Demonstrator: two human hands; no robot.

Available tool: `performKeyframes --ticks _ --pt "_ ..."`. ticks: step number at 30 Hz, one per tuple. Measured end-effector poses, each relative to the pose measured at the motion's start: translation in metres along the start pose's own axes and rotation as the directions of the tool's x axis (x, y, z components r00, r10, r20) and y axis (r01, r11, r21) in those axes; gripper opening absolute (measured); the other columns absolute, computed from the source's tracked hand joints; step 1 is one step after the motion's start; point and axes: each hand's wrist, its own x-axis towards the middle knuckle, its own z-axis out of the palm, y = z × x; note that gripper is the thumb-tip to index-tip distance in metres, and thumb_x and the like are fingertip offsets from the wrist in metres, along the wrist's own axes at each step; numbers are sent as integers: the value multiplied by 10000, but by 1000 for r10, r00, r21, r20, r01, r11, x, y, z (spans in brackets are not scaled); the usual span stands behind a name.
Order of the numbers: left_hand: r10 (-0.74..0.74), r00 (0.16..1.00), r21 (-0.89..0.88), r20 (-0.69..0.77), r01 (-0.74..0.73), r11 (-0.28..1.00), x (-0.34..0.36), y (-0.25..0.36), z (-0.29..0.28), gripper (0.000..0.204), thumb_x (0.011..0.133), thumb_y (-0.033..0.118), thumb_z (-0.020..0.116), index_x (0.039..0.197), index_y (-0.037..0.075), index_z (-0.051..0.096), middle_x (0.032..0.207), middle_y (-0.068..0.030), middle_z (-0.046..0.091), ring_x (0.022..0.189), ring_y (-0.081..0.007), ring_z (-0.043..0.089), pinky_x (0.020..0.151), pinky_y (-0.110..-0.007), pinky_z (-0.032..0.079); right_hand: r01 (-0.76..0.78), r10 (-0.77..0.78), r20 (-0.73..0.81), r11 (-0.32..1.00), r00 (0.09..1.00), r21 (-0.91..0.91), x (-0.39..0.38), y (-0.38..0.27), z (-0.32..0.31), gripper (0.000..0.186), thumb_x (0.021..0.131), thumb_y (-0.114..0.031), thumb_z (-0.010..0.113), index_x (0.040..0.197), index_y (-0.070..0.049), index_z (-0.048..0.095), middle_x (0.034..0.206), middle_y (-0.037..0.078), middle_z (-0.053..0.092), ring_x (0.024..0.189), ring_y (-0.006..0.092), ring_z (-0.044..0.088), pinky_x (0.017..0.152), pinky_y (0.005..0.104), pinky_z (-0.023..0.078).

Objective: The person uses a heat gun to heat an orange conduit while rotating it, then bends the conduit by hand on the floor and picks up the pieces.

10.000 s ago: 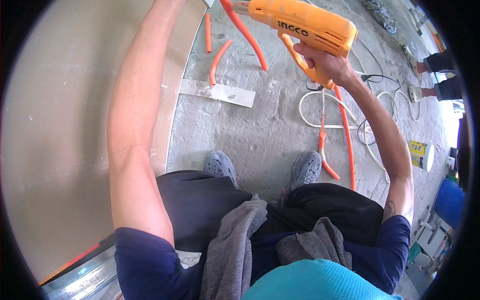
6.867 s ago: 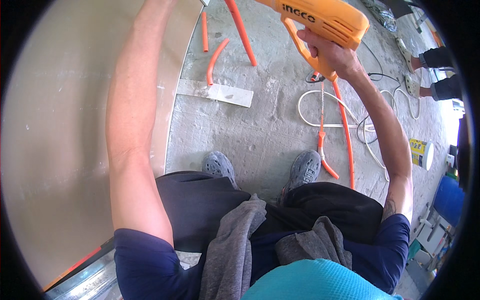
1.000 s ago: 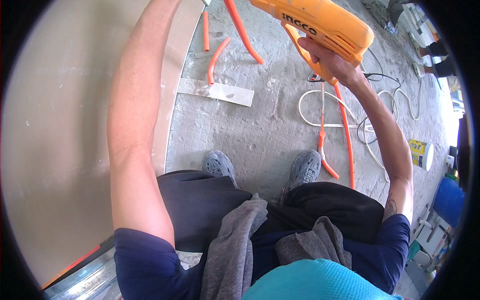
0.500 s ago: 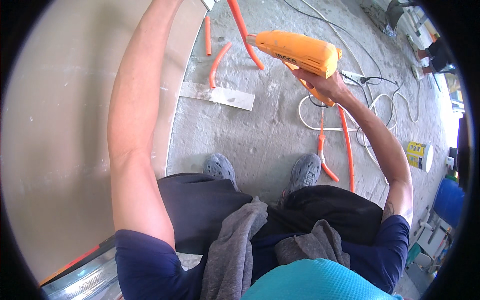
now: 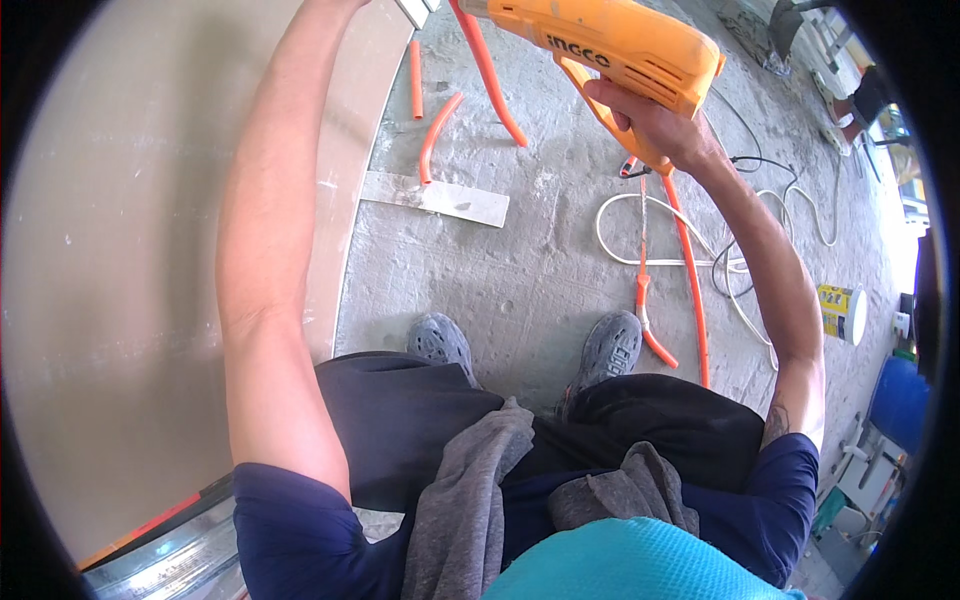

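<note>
"Heat gun (image 5: 622, 52), where is it?"
"Above the floor (image 5: 500, 265), nozzle (image 5: 477, 7) near an orange tube (image 5: 493, 84); the right hand's (image 5: 652, 122) grip wraps its handle (image 5: 652, 158)."
"And the left hand's?"
"Out of view; I can't tell."

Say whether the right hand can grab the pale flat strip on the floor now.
Probably not: the right hand is closed around the orange heat gun, though the strip lies mostly uncovered.

Free floor (image 5: 535, 265) between pale strip (image 5: 460, 202) and white cable (image 5: 599, 228); heat gun (image 5: 625, 50) blocks beyond
</note>
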Motion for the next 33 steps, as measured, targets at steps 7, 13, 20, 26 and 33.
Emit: performKeyframes --ticks 7,13,20,26,33 --pt "18 997 55 68 -21 998 5 5 -5 261 1076 289 558 1170 49 601 916 -58 681 859 -161 658 841 -314 547 -19 20 -40 999 999 37 5 -11 -4 216 924 -306 794 951 -99 738 665 -41 603 572 51 533 530 240 443" --pt "-52 997 -160 57 60 985 0 2 8 277 1097 290 515 1191 38 584 898 -51 649 837 -168 643 825 -325 552 -38 39 31 999 999 -36 -8 5 3 235 900 -314 809 942 -96 730 668 -37 607 573 53 536 529 242 447" --pt "-18 999 -382 37 31 923 8 -17 6 265 1101 341 499 1066 85 553 813 -9 548 711 -135 546 723 -290 505 -195 191 165 981 968 11 -23 34 11 287 902 -289 807 1045 -62 704 732 -12 636 599 65 572 536 254 479" --pt "26 1000 -253 5 -24 967 3 -15 11 310 1115 390 445 942 139 507 792 13 520 711 -110 517 721 -262 473 -213 200 163 975 966 69 -23 40 16 318 894 -248 815 1100 -42 687 767 0 650 607 68 590 531 257 490" --pt "46 999 -235 3 -44 971 0 -13 14 326 1120 393 430 921 144 501 783 18 509 710 -109 503 722 -263 465 -96 97 30 995 995 -35 -5 3 6 229 908 -312 803 945 -98 730 664 -41 606 565 50 539 521 243 447"
